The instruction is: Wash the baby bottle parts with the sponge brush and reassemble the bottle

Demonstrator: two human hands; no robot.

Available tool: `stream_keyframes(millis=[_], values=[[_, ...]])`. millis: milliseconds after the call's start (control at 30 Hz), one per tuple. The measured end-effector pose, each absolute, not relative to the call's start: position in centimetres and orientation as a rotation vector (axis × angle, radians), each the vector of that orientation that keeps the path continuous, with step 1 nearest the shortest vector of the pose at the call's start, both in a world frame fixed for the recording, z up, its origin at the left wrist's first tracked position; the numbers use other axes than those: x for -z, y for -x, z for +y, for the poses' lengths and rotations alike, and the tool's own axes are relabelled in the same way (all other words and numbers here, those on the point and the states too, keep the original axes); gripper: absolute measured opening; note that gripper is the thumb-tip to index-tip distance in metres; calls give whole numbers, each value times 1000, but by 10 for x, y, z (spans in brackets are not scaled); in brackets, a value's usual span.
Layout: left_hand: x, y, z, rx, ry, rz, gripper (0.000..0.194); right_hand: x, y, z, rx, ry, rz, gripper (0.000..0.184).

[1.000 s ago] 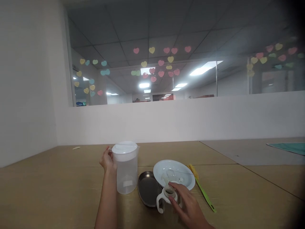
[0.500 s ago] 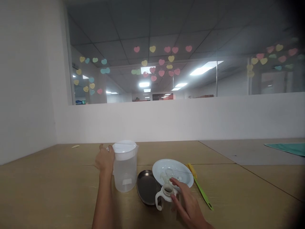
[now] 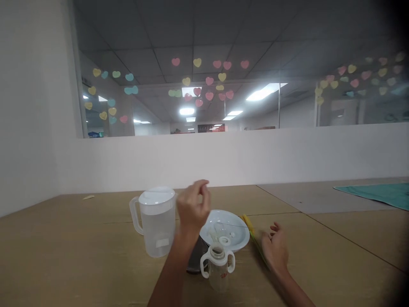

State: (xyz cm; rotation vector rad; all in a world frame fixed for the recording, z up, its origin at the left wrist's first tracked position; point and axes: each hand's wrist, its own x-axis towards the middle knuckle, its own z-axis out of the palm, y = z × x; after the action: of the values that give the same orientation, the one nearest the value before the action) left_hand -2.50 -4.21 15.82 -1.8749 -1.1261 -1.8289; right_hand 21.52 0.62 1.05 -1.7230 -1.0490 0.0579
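Note:
My left hand [image 3: 193, 208] is raised over the table between the pitcher and the bowl, its fingers loosely bent and slightly apart, with nothing in them. To its left stands a clear plastic pitcher [image 3: 158, 230] with a white lid and a side handle. My right hand [image 3: 276, 249] is closed around the handle of a green brush [image 3: 255, 241] with a yellow head; motion blurs the grip. A clear bottle [image 3: 219, 275] with a white two-handled collar stands upright, open at the top, nearest me. Behind it, a white bowl [image 3: 241, 245] holds a clear piece and a white ring.
A dark metal tray [image 3: 195, 260] lies partly hidden behind my left forearm and the bottle. A teal cloth [image 3: 380, 194] is at the far right. A small pale flat piece [image 3: 88, 197] lies at the back left. A white wall [image 3: 204, 162] with a window rises behind the table.
My left hand has let go of the pitcher's handle and moved right. My right hand has left the bottle and moved right to the brush. The view has turned slightly right.

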Motion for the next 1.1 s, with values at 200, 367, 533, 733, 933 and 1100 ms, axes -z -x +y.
stream_keyframes(millis=[200, 367, 533, 733, 933, 1100], values=[[-99, -8, 31, 845, 2459, -1560, 30, -1, -218, 10, -118, 2128, -1394, 55], [-62, -15, 41, 719, 2596, -1576, 25, 3, -209, 9, 44, 2160, -1662, 46], [-47, -15, 41, 675, 2693, -1561, 31, 2, -207, 9, 12, 2155, -1768, 32], [-45, -8, 48, 563, 2735, -1623, 38, 0, -209, 6, 7, 2186, -1745, 32], [-44, -9, 53, 411, 2804, -1696, 19, -2, -209, 5, -4, 2215, -1739, 32], [-44, -9, 56, 367, 2835, -1740, 18, -1, -210, 7, -39, 2233, -1737, 32]])
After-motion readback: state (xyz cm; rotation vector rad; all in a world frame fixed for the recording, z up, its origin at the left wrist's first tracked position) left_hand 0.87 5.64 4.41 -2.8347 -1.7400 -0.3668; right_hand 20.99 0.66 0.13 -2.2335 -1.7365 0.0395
